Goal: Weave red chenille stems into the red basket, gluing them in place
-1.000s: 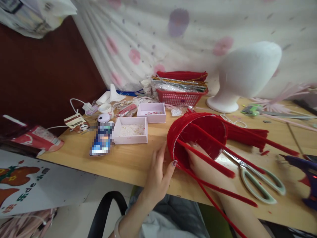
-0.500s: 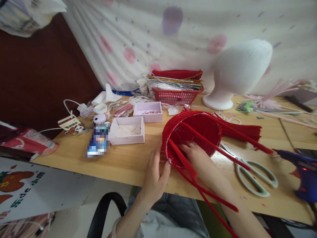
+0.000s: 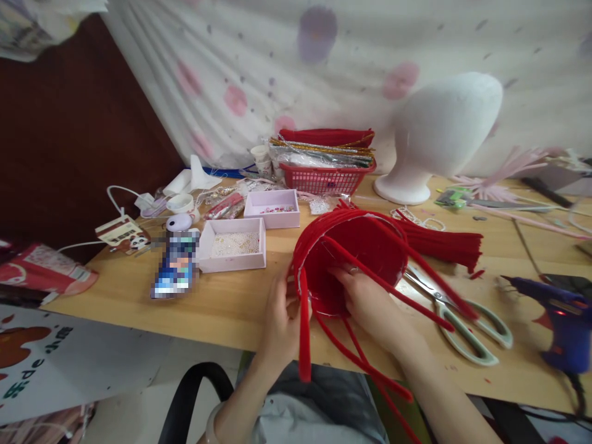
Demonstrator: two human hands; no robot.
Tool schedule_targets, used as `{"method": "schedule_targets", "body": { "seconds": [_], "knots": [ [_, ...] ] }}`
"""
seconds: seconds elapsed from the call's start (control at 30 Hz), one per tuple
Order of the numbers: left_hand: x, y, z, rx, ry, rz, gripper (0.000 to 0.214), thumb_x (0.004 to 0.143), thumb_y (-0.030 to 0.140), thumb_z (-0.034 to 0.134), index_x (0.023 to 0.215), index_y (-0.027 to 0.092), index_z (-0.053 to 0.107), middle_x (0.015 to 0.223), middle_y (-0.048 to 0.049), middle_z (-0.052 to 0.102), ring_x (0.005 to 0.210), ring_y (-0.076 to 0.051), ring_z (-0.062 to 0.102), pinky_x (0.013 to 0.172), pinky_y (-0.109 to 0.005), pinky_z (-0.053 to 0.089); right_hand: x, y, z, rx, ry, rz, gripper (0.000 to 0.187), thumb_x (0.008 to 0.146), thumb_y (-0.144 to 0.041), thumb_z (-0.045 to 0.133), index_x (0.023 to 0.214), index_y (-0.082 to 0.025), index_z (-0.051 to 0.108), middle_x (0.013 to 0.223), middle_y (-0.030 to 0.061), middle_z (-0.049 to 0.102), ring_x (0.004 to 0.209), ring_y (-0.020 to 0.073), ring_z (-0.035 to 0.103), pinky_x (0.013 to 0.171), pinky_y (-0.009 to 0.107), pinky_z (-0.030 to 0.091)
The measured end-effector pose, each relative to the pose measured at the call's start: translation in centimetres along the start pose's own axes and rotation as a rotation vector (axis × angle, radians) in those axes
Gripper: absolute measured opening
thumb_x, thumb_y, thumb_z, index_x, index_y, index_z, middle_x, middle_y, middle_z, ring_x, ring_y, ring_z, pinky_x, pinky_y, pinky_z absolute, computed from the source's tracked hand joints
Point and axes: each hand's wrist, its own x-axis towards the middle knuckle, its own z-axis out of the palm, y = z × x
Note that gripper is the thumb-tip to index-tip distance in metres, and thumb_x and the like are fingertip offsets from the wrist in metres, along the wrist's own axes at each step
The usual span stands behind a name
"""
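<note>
A red fuzzy bowl-shaped cap [image 3: 388, 250], built from chenille stems, lies tipped with its hollow facing me and a whitish line along its rim. My left hand [image 3: 281, 320] is closed around the near left rim, thumb side inward. Inside the hollow is my right hand [image 3: 365, 296], its fingers bent against the inner wall and their tips partly hidden. Loose red chenille stems [image 3: 304, 345] hang from the rim past both hands. To the right of the cap lie scissors [image 3: 467, 336] with pale green handles. Behind them rests a bundle of red chenille stems [image 3: 448, 248].
A blue glue gun [image 3: 562, 314] with a red light lies at the right. Two white boxes of beads [image 3: 208, 253], a phone [image 3: 176, 265] and a cup [image 3: 46, 271] stand left. Behind are a red basket [image 3: 324, 180] and a white foam head [image 3: 439, 129].
The cap has turned a little in my hands and shifted slightly left in view. One loose stem now hangs straight down by my left hand. The whole view has moved slightly.
</note>
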Motion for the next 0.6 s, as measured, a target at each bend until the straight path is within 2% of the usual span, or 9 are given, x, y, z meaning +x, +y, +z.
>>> {"method": "schedule_targets", "body": {
  "seconds": [0.07, 0.17, 0.27, 0.37, 0.47, 0.6],
  "knots": [
    [-0.3, -0.4, -0.1, -0.017, 0.008, -0.027, 0.062, 0.088, 0.021, 0.058, 0.146, 0.026, 0.036, 0.137, -0.0107, 0.053, 0.120, -0.021, 0.059, 0.098, -0.033, 0.053, 0.1, 0.2, 0.4, 0.050, -0.002, 0.026, 0.064, 0.075, 0.005, 0.042, 0.132, -0.019, 0.059, 0.123, 0.0114, 0.068, 0.109, 0.0235, 0.064, 0.098, 0.041, 0.050],
    [-0.5, -0.2, 0.0, -0.031, 0.021, -0.066, 0.065, 0.083, 0.016, 0.057, 0.144, 0.027, 0.038, 0.133, -0.0091, 0.055, 0.118, -0.021, 0.059, 0.097, -0.032, 0.053, 0.3, 0.2, 1.0, 0.079, 0.005, 0.038, 0.058, 0.077, 0.001, 0.044, 0.129, -0.019, 0.061, 0.128, 0.0130, 0.065, 0.116, 0.0268, 0.061, 0.102, 0.045, 0.047],
    [-0.3, 0.5, 0.1, -0.024, 0.036, -0.084, 0.062, 0.082, 0.017, 0.055, 0.142, 0.023, 0.041, 0.125, -0.0098, 0.058, 0.112, -0.021, 0.062, 0.095, -0.034, 0.053, 0.5, 0.0, 1.4, 0.139, 0.037, 0.070, 0.049, 0.085, -0.004, 0.042, 0.125, -0.023, 0.063, 0.123, 0.0108, 0.068, 0.116, 0.0280, 0.062, 0.100, 0.047, 0.049],
    [-0.1, 1.1, 0.0, -0.010, 0.034, -0.101, 0.058, 0.082, 0.021, 0.054, 0.139, 0.021, 0.043, 0.127, -0.0110, 0.056, 0.110, -0.022, 0.063, 0.093, -0.035, 0.054, 0.5, -0.3, 1.6, 0.250, 0.075, 0.117, 0.045, 0.091, -0.009, 0.038, 0.125, -0.024, 0.063, 0.118, 0.0105, 0.070, 0.110, 0.0267, 0.065, 0.097, 0.046, 0.052],
    [-0.1, 1.0, -0.1, -0.029, 0.028, -0.108, 0.060, 0.081, 0.020, 0.054, 0.140, 0.022, 0.042, 0.128, -0.0113, 0.056, 0.112, -0.022, 0.062, 0.092, -0.035, 0.054, 0.5, -0.3, 1.3, 0.260, 0.063, 0.090, 0.046, 0.088, -0.006, 0.038, 0.123, -0.021, 0.064, 0.116, 0.0111, 0.070, 0.108, 0.0256, 0.065, 0.097, 0.045, 0.051],
    [-0.3, 0.4, -0.1, -0.046, 0.023, -0.084, 0.063, 0.079, 0.015, 0.055, 0.140, 0.022, 0.041, 0.132, -0.0112, 0.055, 0.118, -0.023, 0.059, 0.092, -0.033, 0.055, 0.2, -0.2, 0.6, 0.150, 0.030, 0.014, 0.052, 0.082, 0.000, 0.038, 0.119, -0.020, 0.067, 0.117, 0.0113, 0.069, 0.110, 0.0247, 0.063, 0.098, 0.044, 0.050]
  ]
}}
